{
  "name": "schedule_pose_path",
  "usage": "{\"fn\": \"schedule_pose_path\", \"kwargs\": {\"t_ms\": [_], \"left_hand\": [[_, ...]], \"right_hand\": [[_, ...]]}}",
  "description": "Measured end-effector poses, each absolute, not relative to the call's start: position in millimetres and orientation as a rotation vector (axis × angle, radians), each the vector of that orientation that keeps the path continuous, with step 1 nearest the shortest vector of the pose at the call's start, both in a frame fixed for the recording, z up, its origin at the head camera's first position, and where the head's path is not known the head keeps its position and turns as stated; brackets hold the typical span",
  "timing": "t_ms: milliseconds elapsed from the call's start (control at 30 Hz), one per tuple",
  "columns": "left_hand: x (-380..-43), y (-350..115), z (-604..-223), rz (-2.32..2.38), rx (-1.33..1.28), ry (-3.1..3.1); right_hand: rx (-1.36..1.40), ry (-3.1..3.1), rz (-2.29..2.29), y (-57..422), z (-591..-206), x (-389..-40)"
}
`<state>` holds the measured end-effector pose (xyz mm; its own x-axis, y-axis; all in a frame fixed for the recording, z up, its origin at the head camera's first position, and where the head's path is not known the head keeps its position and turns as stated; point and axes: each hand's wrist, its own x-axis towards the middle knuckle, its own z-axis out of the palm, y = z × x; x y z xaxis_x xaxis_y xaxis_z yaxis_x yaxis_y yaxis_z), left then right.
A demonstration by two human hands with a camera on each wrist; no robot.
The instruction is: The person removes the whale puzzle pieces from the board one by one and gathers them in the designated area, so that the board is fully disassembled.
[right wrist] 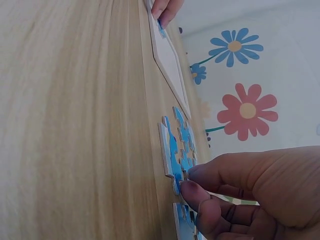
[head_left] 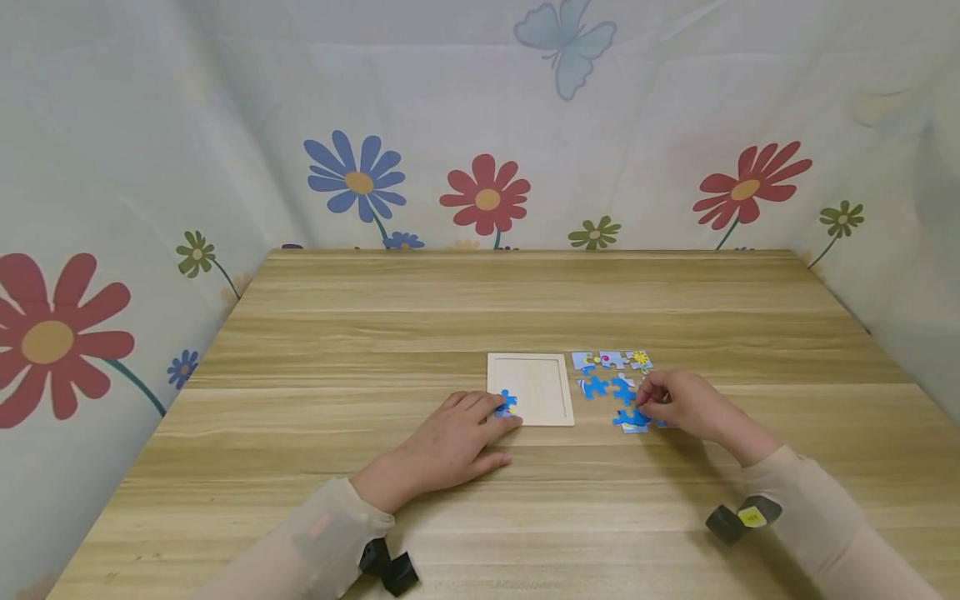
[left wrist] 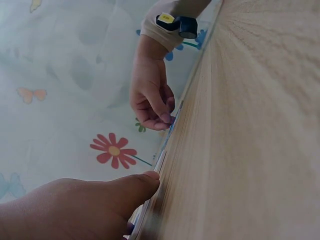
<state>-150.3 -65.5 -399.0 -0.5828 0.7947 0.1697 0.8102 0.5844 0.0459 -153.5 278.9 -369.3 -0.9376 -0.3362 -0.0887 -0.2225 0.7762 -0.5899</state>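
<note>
My left hand [head_left: 463, 433] rests at the near left corner of a light wooden puzzle tray [head_left: 567, 392]. Its fingertips press on a blue jigsaw piece [head_left: 509, 398] lying inside that corner, and the thumb lies along the tray's near edge. To the right of the tray, my right hand [head_left: 686, 404] pinches a blue jigsaw piece [right wrist: 178, 184] between thumb and fingertips, low over the loose pieces. Those blue and lilac jigsaw pieces [head_left: 595, 387] lie in loose rows, some with yellow or pink details. The right fingers partly cover the nearest ones.
A wood-grain table [head_left: 375, 333] bears everything and reaches back to a pale curtain [head_left: 420, 92] printed with flowers and a butterfly. Small black cameras [head_left: 726, 525] are strapped on both sleeved wrists, just above the tabletop.
</note>
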Motion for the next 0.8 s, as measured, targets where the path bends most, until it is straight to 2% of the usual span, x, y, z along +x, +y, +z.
{"fn": "schedule_pose_path", "kwargs": {"t_ms": [800], "left_hand": [[-154.2,-63.0,-389.3,-0.134,-1.384,-2.696]], "right_hand": [[-0.455,2.839,-0.906,254.3,-343.8,-165.7]]}}
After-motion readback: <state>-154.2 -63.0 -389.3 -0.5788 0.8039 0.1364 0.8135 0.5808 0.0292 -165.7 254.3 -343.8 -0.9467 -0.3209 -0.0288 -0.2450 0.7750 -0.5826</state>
